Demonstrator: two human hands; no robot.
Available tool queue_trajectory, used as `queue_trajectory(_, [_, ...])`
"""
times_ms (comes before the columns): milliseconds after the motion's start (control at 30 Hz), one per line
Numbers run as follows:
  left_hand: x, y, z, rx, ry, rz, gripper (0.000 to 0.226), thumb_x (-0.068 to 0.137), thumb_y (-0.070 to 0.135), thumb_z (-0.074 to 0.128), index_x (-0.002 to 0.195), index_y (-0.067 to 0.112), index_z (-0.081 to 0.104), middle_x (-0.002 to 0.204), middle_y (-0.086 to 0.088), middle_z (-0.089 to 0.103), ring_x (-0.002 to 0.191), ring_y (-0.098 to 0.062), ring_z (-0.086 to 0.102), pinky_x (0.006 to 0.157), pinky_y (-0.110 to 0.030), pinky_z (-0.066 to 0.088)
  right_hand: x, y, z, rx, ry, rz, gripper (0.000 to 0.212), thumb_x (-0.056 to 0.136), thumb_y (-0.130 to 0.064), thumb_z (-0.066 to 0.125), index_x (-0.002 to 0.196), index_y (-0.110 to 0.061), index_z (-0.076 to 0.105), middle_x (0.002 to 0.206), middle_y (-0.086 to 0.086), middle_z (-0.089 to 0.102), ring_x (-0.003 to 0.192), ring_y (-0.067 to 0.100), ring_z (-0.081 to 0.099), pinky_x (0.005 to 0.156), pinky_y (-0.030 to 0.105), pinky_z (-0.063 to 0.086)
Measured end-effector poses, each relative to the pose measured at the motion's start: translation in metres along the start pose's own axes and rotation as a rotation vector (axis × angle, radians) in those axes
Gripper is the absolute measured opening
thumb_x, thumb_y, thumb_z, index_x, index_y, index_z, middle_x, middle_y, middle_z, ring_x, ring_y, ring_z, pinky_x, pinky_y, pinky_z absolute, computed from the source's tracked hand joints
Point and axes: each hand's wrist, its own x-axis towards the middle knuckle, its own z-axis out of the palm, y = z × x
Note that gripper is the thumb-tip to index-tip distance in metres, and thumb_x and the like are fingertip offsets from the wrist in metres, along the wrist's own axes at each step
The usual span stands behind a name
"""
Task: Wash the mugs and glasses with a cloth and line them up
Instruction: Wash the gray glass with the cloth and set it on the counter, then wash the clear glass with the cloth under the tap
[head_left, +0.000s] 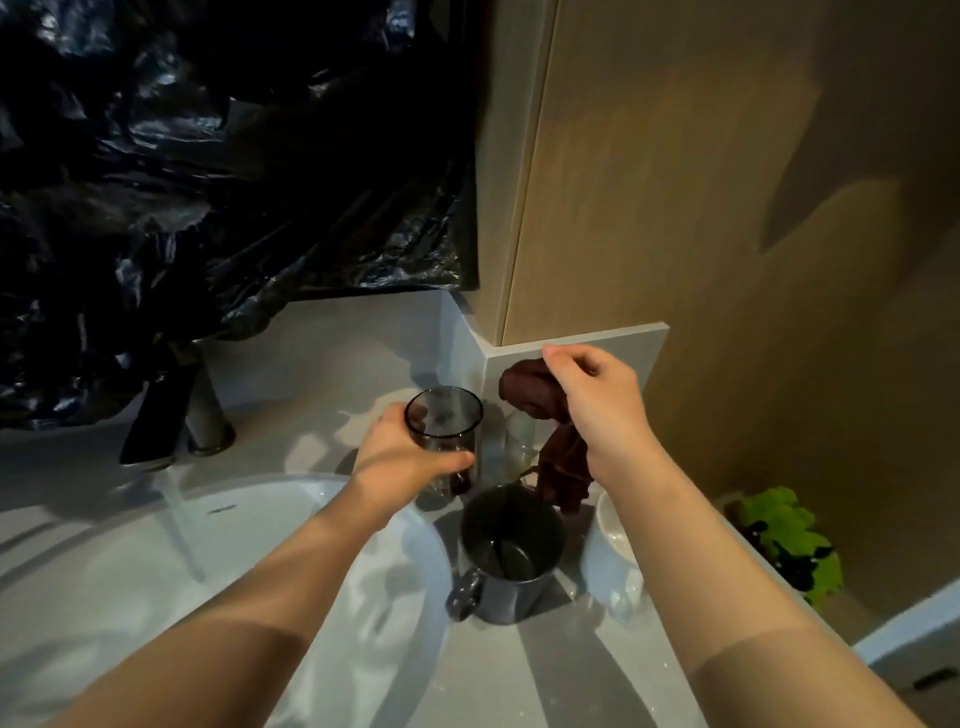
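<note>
My left hand (402, 457) grips a smoky clear glass (445, 423) upright, just above the counter beside the sink. My right hand (592, 397) pinches a dark brown cloth (535, 400) that hangs down over a second clear glass (521, 441), partly hidden behind it. A dark grey mug (511, 556) with its handle to the lower left stands on the counter below the two hands. A white mug (610, 551) stands to its right, partly covered by my right forearm.
A white round sink (156, 545) fills the lower left, with water running from a dark tap (166, 410). Black plastic sheeting (208, 156) hangs behind. A wooden wall panel (727, 208) rises on the right; a green plant (789, 540) sits past the counter's right edge.
</note>
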Motion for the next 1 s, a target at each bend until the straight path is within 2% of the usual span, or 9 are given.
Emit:
queue_trajectory(67, [0.003,-0.004,0.012,0.036,-0.009,-0.043,0.065,0.058,0.025,0.090,0.112,0.019,0.053,0.103,0.004,0.061,0.098,-0.017,0.059,0.083,-0.026,0.048,0.007,0.005,-0.009,-0.020,-0.012,0.011,0.010,0.091,-0.027,0.061,0.088,-0.020,0.067,0.087,0.000,0.065,0.082,0.013,0.060,0.070,0.023,0.048])
queue_trajectory(167, [0.006,-0.007,0.022,0.081,0.004,-0.073,0.062,0.059,0.025,0.090,0.108,0.023,0.051,0.101,0.005,0.061,0.097,-0.017,0.058,0.084,-0.030,0.049,0.015,0.014,-0.017,-0.055,-0.046,0.033,0.013,0.092,-0.028,0.060,0.095,-0.018,0.067,0.090,0.001,0.063,0.082,0.012,0.058,0.063,0.020,0.044])
queue_trajectory(300, [0.005,-0.010,0.028,0.105,0.029,-0.054,0.059,0.060,0.021,0.089,0.105,0.023,0.051,0.101,0.002,0.062,0.096,-0.018,0.059,0.075,-0.023,0.049,0.023,0.024,-0.024,-0.062,-0.076,0.048,0.010,0.092,-0.029,0.060,0.085,-0.023,0.065,0.084,-0.004,0.061,0.077,0.009,0.056,0.059,0.018,0.042])
queue_trajectory(400, [0.003,-0.012,0.028,0.098,0.027,-0.061,0.058,0.060,0.017,0.089,0.104,0.025,0.051,0.099,0.005,0.061,0.090,-0.014,0.059,0.056,-0.012,0.048,0.026,0.031,-0.026,-0.070,-0.095,0.057,0.011,0.092,-0.029,0.061,0.082,-0.026,0.063,0.085,-0.004,0.062,0.079,0.009,0.056,0.061,0.019,0.043])
queue_trajectory(433, [0.003,-0.015,0.029,0.100,0.033,-0.065,0.058,0.060,0.017,0.089,0.104,0.026,0.052,0.099,0.005,0.062,0.090,-0.015,0.060,0.057,-0.015,0.052,0.027,0.032,-0.026,-0.070,-0.102,0.059,0.011,0.092,-0.029,0.060,0.082,-0.026,0.063,0.085,-0.003,0.062,0.079,0.010,0.057,0.062,0.019,0.044])
queue_trajectory(533, [0.004,-0.023,0.029,0.123,0.030,-0.078,0.059,0.057,0.019,0.090,0.103,0.029,0.054,0.103,0.003,0.066,0.096,-0.019,0.063,0.082,-0.036,0.057,0.030,0.036,-0.026,-0.059,-0.114,0.072,0.007,0.092,-0.030,0.060,0.086,-0.026,0.063,0.089,-0.002,0.061,0.082,0.010,0.056,0.060,0.018,0.043])
queue_trajectory(633, [0.005,-0.026,0.028,0.121,0.013,-0.078,0.058,0.059,0.017,0.089,0.103,0.031,0.054,0.103,0.005,0.065,0.098,-0.020,0.063,0.085,-0.037,0.056,0.032,0.037,-0.027,-0.059,-0.120,0.081,0.006,0.092,-0.030,0.060,0.087,-0.028,0.062,0.090,-0.003,0.060,0.083,0.011,0.055,0.060,0.017,0.043])
queue_trajectory(800, [0.005,-0.023,0.028,0.129,-0.002,-0.117,0.086,0.063,0.018,0.088,0.133,0.018,0.039,0.120,0.000,0.057,0.112,-0.022,0.056,0.092,-0.034,0.050,0.033,0.040,-0.028,-0.042,-0.121,0.088,0.008,0.093,-0.029,0.059,0.085,-0.028,0.061,0.087,-0.004,0.060,0.081,0.011,0.056,0.060,0.017,0.044])
queue_trajectory(1000, [0.008,-0.015,0.022,0.205,-0.083,-0.180,0.064,0.068,0.017,0.085,0.115,0.021,0.041,0.117,0.002,0.054,0.105,-0.016,0.054,0.061,-0.012,0.046,0.033,0.042,-0.030,-0.038,-0.104,0.092,0.007,0.093,-0.027,0.059,0.094,-0.022,0.064,0.089,-0.002,0.061,0.083,0.011,0.057,0.062,0.017,0.046])
